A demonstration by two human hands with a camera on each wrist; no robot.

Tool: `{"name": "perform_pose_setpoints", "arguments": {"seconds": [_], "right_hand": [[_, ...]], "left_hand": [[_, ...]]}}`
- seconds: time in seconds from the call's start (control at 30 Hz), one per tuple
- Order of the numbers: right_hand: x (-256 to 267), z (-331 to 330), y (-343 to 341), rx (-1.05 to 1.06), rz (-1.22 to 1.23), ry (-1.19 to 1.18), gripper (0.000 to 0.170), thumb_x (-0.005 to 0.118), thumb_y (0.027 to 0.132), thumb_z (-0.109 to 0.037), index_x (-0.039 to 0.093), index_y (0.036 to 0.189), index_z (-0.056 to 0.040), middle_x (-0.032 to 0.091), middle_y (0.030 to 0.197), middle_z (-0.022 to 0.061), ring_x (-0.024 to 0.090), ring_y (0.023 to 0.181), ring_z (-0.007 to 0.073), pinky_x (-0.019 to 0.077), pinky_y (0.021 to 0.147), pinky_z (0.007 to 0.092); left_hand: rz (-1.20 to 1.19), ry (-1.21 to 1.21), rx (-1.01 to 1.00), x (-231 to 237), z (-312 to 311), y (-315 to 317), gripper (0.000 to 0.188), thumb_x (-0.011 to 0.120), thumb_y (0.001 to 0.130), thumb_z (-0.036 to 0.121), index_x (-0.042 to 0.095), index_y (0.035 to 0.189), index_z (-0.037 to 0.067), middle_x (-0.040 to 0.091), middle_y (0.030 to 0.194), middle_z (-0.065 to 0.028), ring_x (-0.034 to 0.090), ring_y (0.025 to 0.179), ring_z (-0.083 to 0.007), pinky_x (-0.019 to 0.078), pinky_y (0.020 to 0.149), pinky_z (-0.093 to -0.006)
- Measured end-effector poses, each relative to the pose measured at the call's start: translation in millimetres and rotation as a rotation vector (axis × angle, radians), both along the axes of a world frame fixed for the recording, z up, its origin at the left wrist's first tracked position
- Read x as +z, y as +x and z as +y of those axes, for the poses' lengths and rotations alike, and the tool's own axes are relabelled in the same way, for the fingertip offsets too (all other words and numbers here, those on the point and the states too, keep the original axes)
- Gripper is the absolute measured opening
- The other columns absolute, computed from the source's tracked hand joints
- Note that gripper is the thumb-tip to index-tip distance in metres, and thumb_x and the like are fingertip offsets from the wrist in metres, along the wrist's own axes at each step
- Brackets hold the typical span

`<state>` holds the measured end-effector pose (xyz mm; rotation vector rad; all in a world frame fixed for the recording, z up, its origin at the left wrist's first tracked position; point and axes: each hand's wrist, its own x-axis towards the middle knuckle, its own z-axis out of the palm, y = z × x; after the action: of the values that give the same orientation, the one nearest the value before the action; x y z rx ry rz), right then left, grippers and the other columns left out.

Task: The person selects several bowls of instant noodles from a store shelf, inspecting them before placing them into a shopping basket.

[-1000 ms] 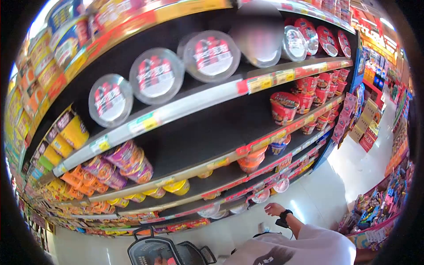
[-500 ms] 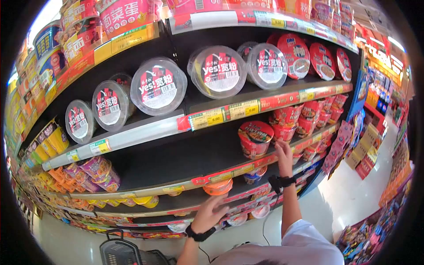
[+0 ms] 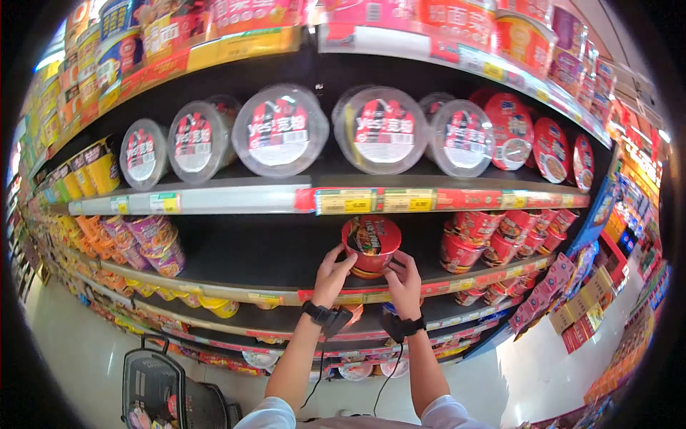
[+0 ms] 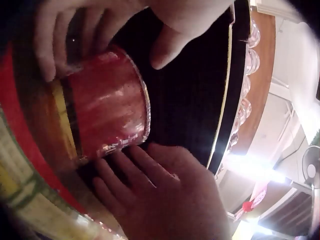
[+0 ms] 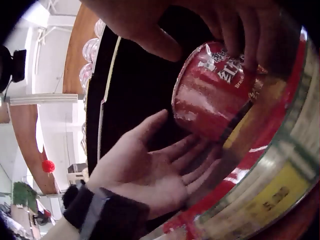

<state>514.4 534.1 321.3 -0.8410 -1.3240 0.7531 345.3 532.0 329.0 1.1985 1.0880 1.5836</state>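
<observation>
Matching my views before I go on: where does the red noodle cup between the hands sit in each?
Head: red noodle cup, just right of and below centre.
Left wrist: cup, left of centre.
Right wrist: cup, right of centre.
Shared landmark: shelf-edge price strip, lower left in left wrist, lower right in right wrist.

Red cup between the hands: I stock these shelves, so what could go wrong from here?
The red cup could slip or tip off the shelf, as it is close to the front edge. With the left hand and right hand at its sides, uneven pressure might also tilt it.
</observation>
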Motion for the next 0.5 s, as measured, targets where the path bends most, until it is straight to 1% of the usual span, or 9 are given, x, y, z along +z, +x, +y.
{"name": "perform_pose_setpoints", "arguments": {"seconds": [0.03, 0.07, 0.13, 0.2, 0.3, 0.37, 0.4, 0.43, 0.5], "right_hand": [[5.1, -7.1, -11.3, 0.040, 0.081, -0.047, 0.044, 0.060, 0.084, -0.006, 0.048, 0.125, 0.0023, 0.057, 0.113, 0.0124, 0.059, 0.098, 0.0175, 0.0486, 0.085, 0.0316], [6.6, -10.8, -24.1, 0.082, 0.161, -0.097, 0.044, 0.061, 0.085, -0.007, 0.047, 0.126, 0.0024, 0.056, 0.114, 0.0123, 0.059, 0.097, 0.0167, 0.0487, 0.084, 0.0314], [-2.6, -7.4, -40.3, 0.137, 0.125, -0.104, 0.049, 0.062, 0.087, -0.008, 0.044, 0.131, 0.0015, 0.054, 0.115, 0.0107, 0.057, 0.098, 0.0146, 0.0474, 0.085, 0.0288], [-5.5, -13.2, -62.5, 0.147, 0.026, -0.059, 0.048, 0.062, 0.088, -0.007, 0.043, 0.132, 0.0011, 0.052, 0.117, 0.0097, 0.055, 0.102, 0.0144, 0.0464, 0.087, 0.0285], [8.5, -52.1, -100.1, 0.263, 0.218, -0.158, 0.053, 0.061, 0.086, -0.003, 0.040, 0.135, -0.0031, 0.047, 0.128, 0.0096, 0.052, 0.111, 0.0197, 0.0424, 0.095, 0.0318], [16.3, -84.9, -121.8, 0.232, 0.188, -0.134, 0.047, 0.060, 0.086, -0.005, 0.044, 0.130, -0.0024, 0.050, 0.122, 0.0105, 0.052, 0.111, 0.0201, 0.0443, 0.093, 0.0321], [16.8, -103.3, -137.7, 0.205, 0.270, -0.153, 0.043, 0.059, 0.087, -0.005, 0.045, 0.127, -0.0013, 0.050, 0.121, 0.0103, 0.052, 0.110, 0.0204, 0.0452, 0.091, 0.0320], [10.5, -122.6, -149.7, 0.232, 0.334, -0.170, 0.039, 0.057, 0.087, -0.004, 0.045, 0.124, -0.0003, 0.050, 0.119, 0.0095, 0.051, 0.108, 0.0193, 0.0452, 0.090, 0.0314], [-5.0, -160.7, -177.1, 0.264, 0.229, -0.197, 0.031, 0.058, 0.088, -0.006, 0.046, 0.117, -0.0017, 0.050, 0.116, 0.0085, 0.051, 0.104, 0.0175, 0.0447, 0.089, 0.0306]], "left_hand": [[0.002, -0.061, 0.041, 2.0, -5.7, -11.0, 0.059, 0.067, 0.085, 0.030, 0.046, 0.128, -0.004, 0.060, 0.114, -0.0148, 0.059, 0.098, -0.0180, 0.0467, 0.083, -0.0298], [0.020, -0.007, 0.134, 4.6, -7.5, -19.6, 0.053, 0.068, 0.085, 0.029, 0.049, 0.122, -0.004, 0.061, 0.109, -0.0136, 0.059, 0.095, -0.0175, 0.0469, 0.082, -0.0299], [0.056, 0.088, 0.333, 8.1, -11.1, -30.1, 0.044, 0.069, 0.083, 0.029, 0.056, 0.110, -0.003, 0.064, 0.098, -0.0111, 0.059, 0.090, -0.0165, 0.0474, 0.079, -0.0301], [0.035, 0.150, 0.379, 12.5, -24.2, -50.6, 0.036, 0.073, 0.079, 0.022, 0.056, 0.101, -0.001, 0.063, 0.095, -0.0112, 0.059, 0.090, -0.0166, 0.0484, 0.078, -0.0306], [0.008, 0.236, 0.372, 17.7, -58.0, -83.0, 0.032, 0.074, 0.075, 0.013, 0.054, 0.097, 0.001, 0.061, 0.094, -0.0093, 0.058, 0.091, -0.0154, 0.0486, 0.080, -0.0303], [-0.051, 0.265, 0.300, 16.5, -93.8, -111.5, 0.033, 0.073, 0.074, 0.009, 0.052, 0.098, 0.002, 0.059, 0.098, -0.0077, 0.058, 0.091, -0.0144, 0.0488, 0.080, -0.0301], [-0.073, 0.250, 0.250, 20.4, -120.3, -125.7, 0.033, 0.072, 0.074, 0.008, 0.051, 0.099, 0.002, 0.058, 0.101, -0.0070, 0.058, 0.092, -0.0138, 0.0489, 0.080, -0.0298], [0.020, 0.285, 0.252, 13.8, -142.0, -144.1, 0.036, 0.073, 0.073, 0.008, 0.050, 0.100, 0.003, 0.056, 0.105, -0.0062, 0.056, 0.094, -0.0125, 0.0492, 0.079, -0.0290], [0.079, 0.208, 0.298, 14.1, -207.1, -180.7, 0.034, 0.073, 0.073, 0.006, 0.050, 0.098, 0.004, 0.055, 0.101, -0.0059, 0.057, 0.093, -0.0137, 0.0496, 0.078, -0.0278]]}}
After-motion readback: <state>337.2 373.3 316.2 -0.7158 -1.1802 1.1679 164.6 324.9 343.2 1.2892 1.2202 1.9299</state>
